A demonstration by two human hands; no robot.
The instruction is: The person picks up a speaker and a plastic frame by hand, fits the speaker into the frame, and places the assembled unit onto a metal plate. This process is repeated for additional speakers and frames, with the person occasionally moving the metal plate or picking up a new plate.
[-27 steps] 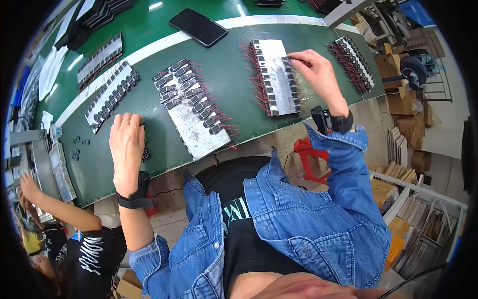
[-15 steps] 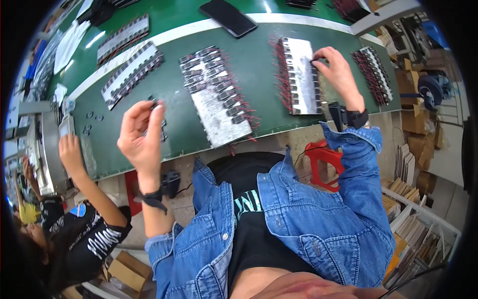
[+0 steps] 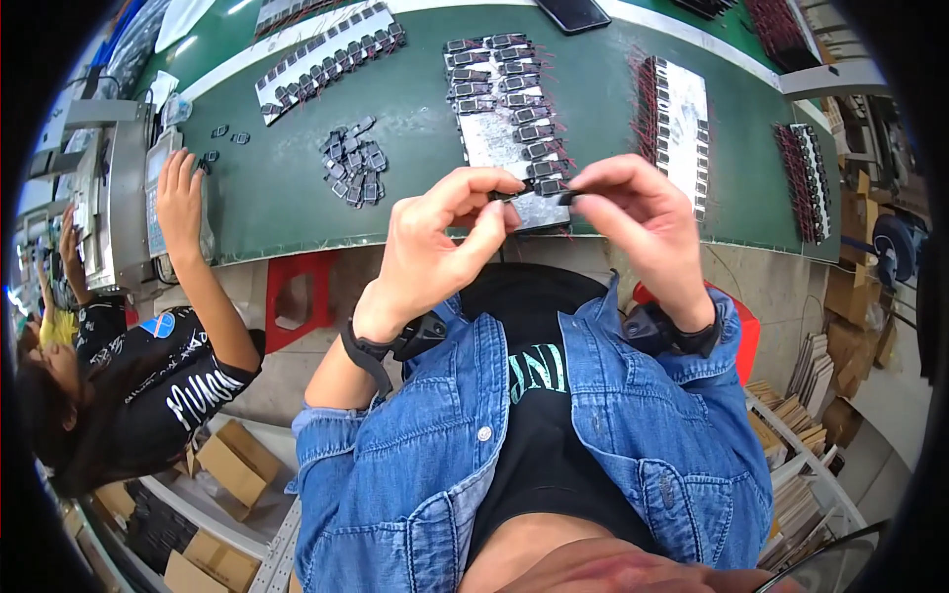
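My left hand (image 3: 430, 237) pinches a small black part (image 3: 506, 196) between thumb and forefinger. Close beside it, my right hand (image 3: 647, 225) has its thumb and forefinger closed on another small black piece (image 3: 570, 199). Both hands hover over the near end of a silver plate (image 3: 486, 146). Rows of small black square modules (image 3: 534, 130) with thin red wires lie along that plate. Whether the two held pieces touch cannot be made out. A heap of loose black square parts (image 3: 354, 163) lies on the green table to the left.
Another plate with red-wired modules (image 3: 682, 124) lies to the right, and a narrower one (image 3: 803, 183) beyond it. A further plate (image 3: 331, 59) is at the back left. A phone (image 3: 573, 14) sits at the far edge. At left, a co-worker's hand (image 3: 180, 203) is raised by a machine.
My right hand has left the right-hand plate and come in toward the middle. My left hand has moved right to meet it. The view has shifted, uncovering the loose heap.
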